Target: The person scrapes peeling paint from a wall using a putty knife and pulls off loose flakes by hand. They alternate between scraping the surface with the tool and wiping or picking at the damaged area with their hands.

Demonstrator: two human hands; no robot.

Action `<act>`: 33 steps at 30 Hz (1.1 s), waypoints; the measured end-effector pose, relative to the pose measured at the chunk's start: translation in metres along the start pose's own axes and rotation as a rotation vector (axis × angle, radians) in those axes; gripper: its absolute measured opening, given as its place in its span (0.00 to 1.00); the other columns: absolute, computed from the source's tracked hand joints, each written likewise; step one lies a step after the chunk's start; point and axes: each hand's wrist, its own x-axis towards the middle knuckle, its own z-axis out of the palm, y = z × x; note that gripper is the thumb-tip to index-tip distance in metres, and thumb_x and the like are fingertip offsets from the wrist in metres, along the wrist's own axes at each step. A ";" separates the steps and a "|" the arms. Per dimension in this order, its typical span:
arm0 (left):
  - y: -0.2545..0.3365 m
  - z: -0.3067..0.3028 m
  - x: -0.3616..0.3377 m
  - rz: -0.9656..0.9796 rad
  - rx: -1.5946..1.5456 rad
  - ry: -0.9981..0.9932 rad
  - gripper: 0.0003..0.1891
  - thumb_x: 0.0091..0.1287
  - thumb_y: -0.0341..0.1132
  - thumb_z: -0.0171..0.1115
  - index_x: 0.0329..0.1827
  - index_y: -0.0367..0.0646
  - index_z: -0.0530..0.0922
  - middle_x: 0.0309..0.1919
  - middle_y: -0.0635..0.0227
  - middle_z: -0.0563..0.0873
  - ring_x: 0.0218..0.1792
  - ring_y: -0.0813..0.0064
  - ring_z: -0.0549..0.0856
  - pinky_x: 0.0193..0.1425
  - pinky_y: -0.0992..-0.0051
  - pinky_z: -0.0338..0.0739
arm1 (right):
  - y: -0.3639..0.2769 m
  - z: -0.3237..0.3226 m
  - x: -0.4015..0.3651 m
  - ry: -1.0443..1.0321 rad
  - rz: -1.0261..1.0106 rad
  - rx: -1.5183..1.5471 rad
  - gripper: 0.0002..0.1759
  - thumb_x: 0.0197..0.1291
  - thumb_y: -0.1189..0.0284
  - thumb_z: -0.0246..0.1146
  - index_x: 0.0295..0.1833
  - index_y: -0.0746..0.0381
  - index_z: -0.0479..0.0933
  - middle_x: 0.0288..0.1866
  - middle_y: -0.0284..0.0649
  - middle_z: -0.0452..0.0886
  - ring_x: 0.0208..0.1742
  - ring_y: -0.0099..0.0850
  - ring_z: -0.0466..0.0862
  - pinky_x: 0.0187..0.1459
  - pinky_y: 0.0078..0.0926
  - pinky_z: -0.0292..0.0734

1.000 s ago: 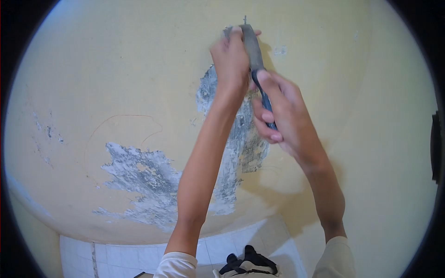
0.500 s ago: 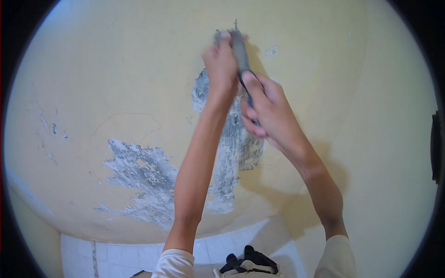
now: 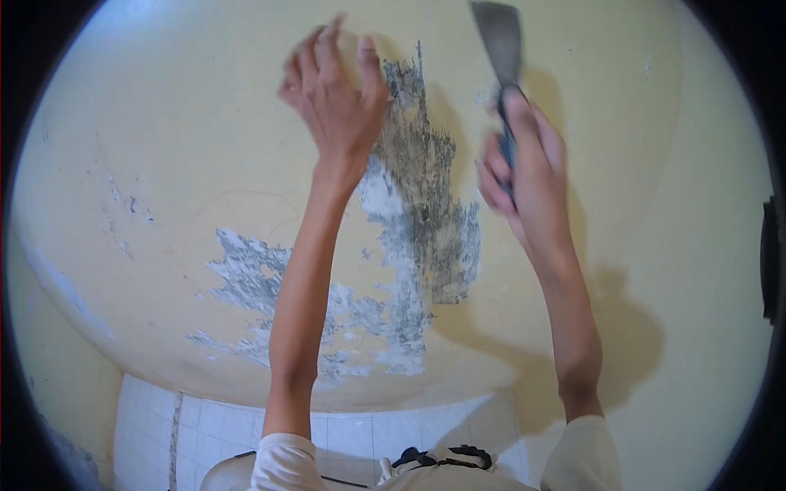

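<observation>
My right hand (image 3: 528,164) is wrapped round the dark handle of a putty knife (image 3: 501,41), its wide grey blade pointing up, right of the scraped patch. With fingers spread and nothing in them, my left hand (image 3: 337,98) is raised in front of the wall at the upper left of that patch. The scraped patch (image 3: 426,180) shows grey, rough streaks where the yellow paint is gone. It runs from near the top of the wall down towards the floor.
Another peeled area (image 3: 250,270) lies lower left on the yellow wall (image 3: 622,147), with small chips farther left. White floor tiles (image 3: 221,421) meet the wall at the bottom. A dark object (image 3: 768,258) stands at the right edge.
My hands have parted. The left let go of the blade and moved left, opening its fingers; the right carried the putty knife right and off the patch, uncovering the patch's upper part.
</observation>
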 end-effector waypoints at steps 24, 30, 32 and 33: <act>0.019 -0.005 -0.073 0.276 -0.107 -0.365 0.25 0.72 0.41 0.58 0.70 0.45 0.71 0.68 0.59 0.76 0.71 0.55 0.70 0.78 0.53 0.54 | 0.121 -0.196 -0.262 0.329 0.644 -0.202 0.17 0.77 0.56 0.49 0.46 0.60 0.68 0.15 0.30 0.64 0.09 0.20 0.65 0.10 0.19 0.55; 0.058 0.016 -0.069 0.155 0.078 -0.378 0.25 0.73 0.42 0.56 0.71 0.41 0.70 0.71 0.55 0.72 0.77 0.53 0.62 0.80 0.53 0.47 | 0.137 -0.192 -0.276 0.257 0.741 -0.183 0.17 0.77 0.57 0.50 0.46 0.60 0.68 0.15 0.29 0.63 0.11 0.19 0.65 0.11 0.18 0.58; 0.080 0.016 -0.079 0.246 -0.253 -0.586 0.22 0.74 0.43 0.55 0.66 0.41 0.74 0.67 0.56 0.76 0.74 0.57 0.66 0.78 0.55 0.53 | 0.134 -0.187 -0.278 0.203 0.769 -0.170 0.16 0.77 0.58 0.50 0.46 0.60 0.68 0.16 0.29 0.64 0.11 0.19 0.65 0.11 0.18 0.58; 0.089 0.013 -0.084 0.336 -0.425 -0.737 0.20 0.74 0.44 0.55 0.61 0.40 0.78 0.62 0.57 0.81 0.70 0.59 0.72 0.75 0.57 0.60 | 0.135 -0.186 -0.276 0.194 0.769 -0.186 0.16 0.77 0.58 0.50 0.46 0.60 0.68 0.16 0.29 0.64 0.11 0.19 0.65 0.11 0.18 0.58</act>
